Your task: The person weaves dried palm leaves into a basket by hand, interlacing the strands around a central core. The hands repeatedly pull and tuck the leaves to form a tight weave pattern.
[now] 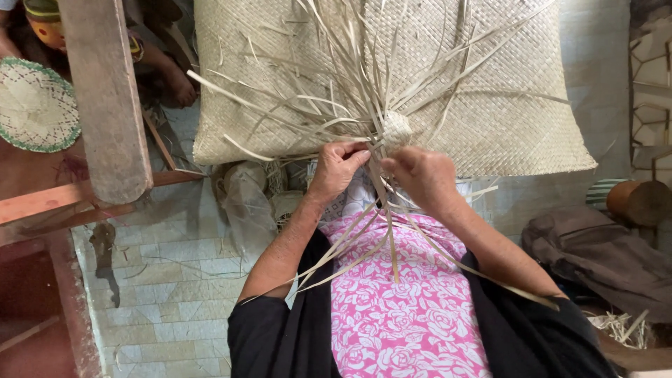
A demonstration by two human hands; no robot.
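Observation:
A small woven patch [396, 129] of pale straw sits at the centre of many loose strips [336, 84] that fan out above and trail down over my lap. My left hand [337, 168] pinches several strips just left of the patch, fingers curled. My right hand [420, 175] is closed on strips right below the patch. Both hands almost touch each other. Behind the strips lies a large woven straw mat [504, 105].
A wooden post [105, 91] and red wooden frame [42, 203] stand at the left. A round woven piece with a green edge [35, 105] lies far left, near another person's foot [178, 84]. Plastic bags [245, 203] lie on the tiled floor [168, 294]. A dark bag [595, 252] sits right.

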